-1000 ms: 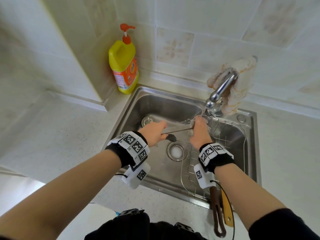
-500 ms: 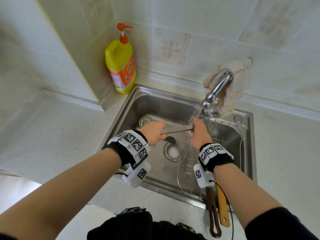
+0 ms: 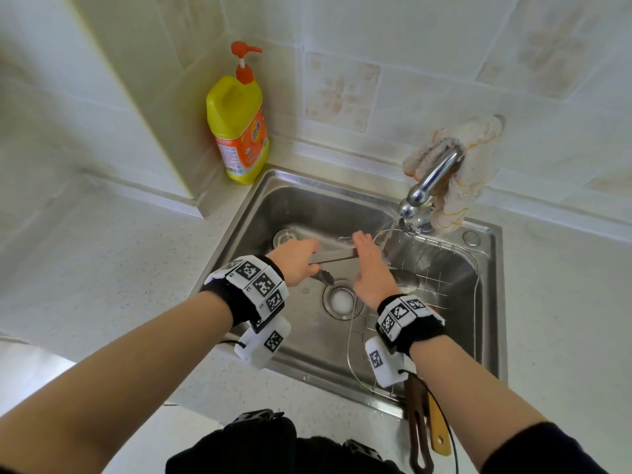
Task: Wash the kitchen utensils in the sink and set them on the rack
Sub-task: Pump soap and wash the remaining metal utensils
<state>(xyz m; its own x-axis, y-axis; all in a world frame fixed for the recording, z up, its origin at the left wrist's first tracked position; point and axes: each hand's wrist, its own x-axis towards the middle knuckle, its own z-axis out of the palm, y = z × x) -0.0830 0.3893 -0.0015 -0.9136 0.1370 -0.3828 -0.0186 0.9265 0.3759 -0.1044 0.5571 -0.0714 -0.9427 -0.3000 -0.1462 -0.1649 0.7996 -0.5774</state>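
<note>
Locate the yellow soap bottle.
Head view, upper left: the yellow soap bottle stands upright on the counter, just beyond the back-left corner of the sink.

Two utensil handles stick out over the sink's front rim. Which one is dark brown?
The dark brown handle on the left, ending in a long loop; the yellow handle beside it has a small hole.

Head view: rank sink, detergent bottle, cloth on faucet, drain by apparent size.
1. sink: largest by far.
2-3. detergent bottle and cloth: look about alike, so not ranked.
4. drain: smallest.
</note>
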